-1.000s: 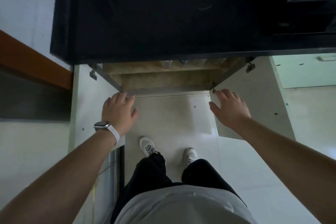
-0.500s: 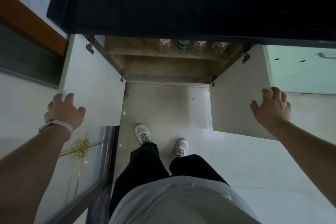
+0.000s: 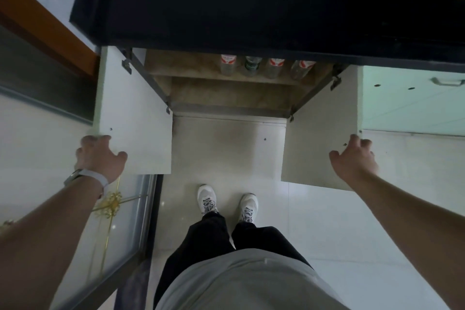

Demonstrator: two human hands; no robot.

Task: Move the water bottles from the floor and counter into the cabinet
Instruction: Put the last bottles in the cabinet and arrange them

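Observation:
Several clear water bottles (image 3: 274, 66) stand in a row on the upper shelf of the open cabinet (image 3: 188, 65) under the black counter (image 3: 251, 2). Most have red and white labels; one has a green label (image 3: 250, 65). Their tops are hidden by the counter's edge. My left hand (image 3: 99, 156) grips the outer edge of the left cabinet door (image 3: 136, 113), thumb on its inner face. My right hand (image 3: 354, 158) grips the outer edge of the right cabinet door (image 3: 324, 121). Both doors stand swung wide open. The cabinet's bottom shelf (image 3: 231, 95) holds nothing.
My feet in white shoes (image 3: 207, 199) stand on the pale tiled floor right before the cabinet. A glass door with a gold ornament (image 3: 120, 229) is at the lower left. A mint-green cabinet front with a handle (image 3: 412, 103) lies to the right.
Both hands moved apart from the middle to the doors' outer edges, and the doors swung wide. The row of bottles on the shelf came into view.

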